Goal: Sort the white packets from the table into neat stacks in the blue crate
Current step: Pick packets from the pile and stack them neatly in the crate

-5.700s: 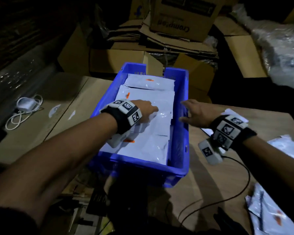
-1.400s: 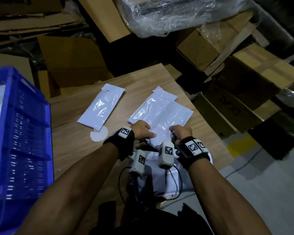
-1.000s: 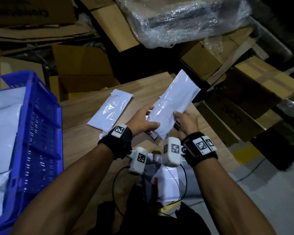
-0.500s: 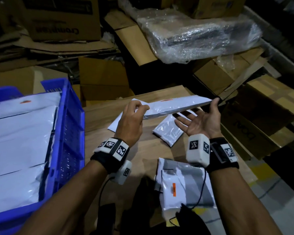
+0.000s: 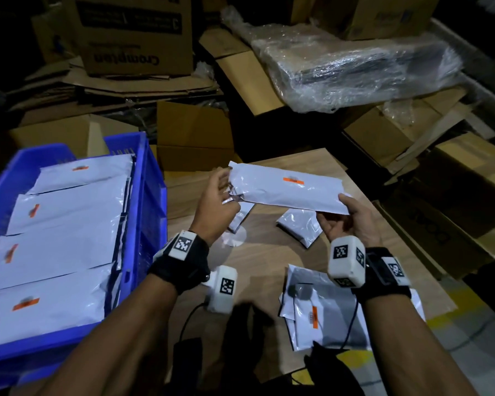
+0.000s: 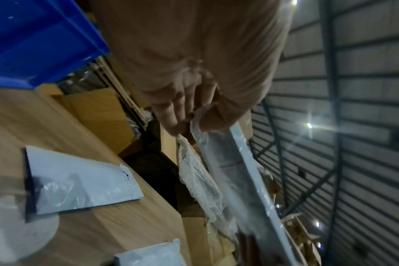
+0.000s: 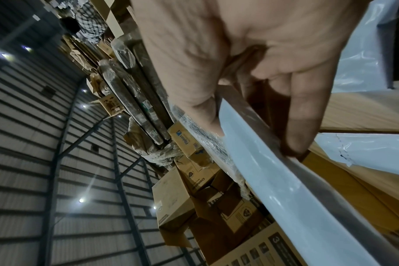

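Observation:
A white packet (image 5: pixel 283 190) with an orange label hangs level above the wooden table (image 5: pixel 269 258), label side up. My left hand (image 5: pixel 230 192) pinches its left end, thumb on one side and fingers on the other (image 6: pixel 194 115). My right hand (image 5: pixel 337 207) grips its right end between thumb and fingers (image 7: pixel 251 126). The blue crate (image 5: pixel 143 195) stands to the left with several white packets (image 5: pixel 63 212) lying overlapped in it. Below the held one, a loose packet (image 5: pixel 300 227) lies on the table, and another packet (image 5: pixel 240 215) is partly hidden by my left hand.
A small pile of packets (image 5: pixel 320 310) lies at the table's near edge under my right wrist. Cardboard boxes (image 5: pixel 192 138) and a plastic-wrapped bundle (image 5: pixel 355 67) crowd the floor beyond the table. A black cable (image 5: pixel 189 318) runs below my left wrist.
The packet was lifted off the table and turned flat, label side now up. My right hand, open-palmed half a second ago, now grips its right end. The view has swung toward the crate.

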Demonstrator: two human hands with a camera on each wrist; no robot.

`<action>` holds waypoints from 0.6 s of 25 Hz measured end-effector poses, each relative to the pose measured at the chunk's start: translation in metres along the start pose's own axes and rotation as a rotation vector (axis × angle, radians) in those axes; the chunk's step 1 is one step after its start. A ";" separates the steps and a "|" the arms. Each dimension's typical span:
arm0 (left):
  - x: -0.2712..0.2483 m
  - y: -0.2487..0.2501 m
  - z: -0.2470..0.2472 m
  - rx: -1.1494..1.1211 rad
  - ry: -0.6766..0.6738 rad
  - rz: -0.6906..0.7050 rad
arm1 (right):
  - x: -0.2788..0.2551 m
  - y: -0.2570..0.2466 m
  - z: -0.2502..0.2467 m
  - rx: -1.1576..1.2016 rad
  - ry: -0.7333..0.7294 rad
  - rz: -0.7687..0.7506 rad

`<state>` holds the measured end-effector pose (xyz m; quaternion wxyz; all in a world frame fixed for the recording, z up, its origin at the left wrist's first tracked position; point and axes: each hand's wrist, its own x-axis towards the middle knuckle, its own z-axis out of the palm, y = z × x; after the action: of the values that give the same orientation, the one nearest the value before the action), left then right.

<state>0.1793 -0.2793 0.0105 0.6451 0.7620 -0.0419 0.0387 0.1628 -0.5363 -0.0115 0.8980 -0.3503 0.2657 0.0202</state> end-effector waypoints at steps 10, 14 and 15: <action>-0.010 0.002 -0.008 -0.382 0.181 -0.227 | -0.005 0.017 -0.009 0.041 -0.102 -0.059; -0.012 -0.001 -0.009 -0.342 0.218 -0.213 | -0.005 0.018 -0.015 -0.176 -0.102 -0.078; -0.012 -0.001 -0.009 -0.322 0.218 -0.204 | -0.006 0.019 -0.016 -0.204 -0.098 -0.081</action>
<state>0.1671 -0.2698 0.0094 0.7596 0.6409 0.1000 0.0483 0.1460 -0.5315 -0.0306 0.8696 -0.4490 0.2035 0.0279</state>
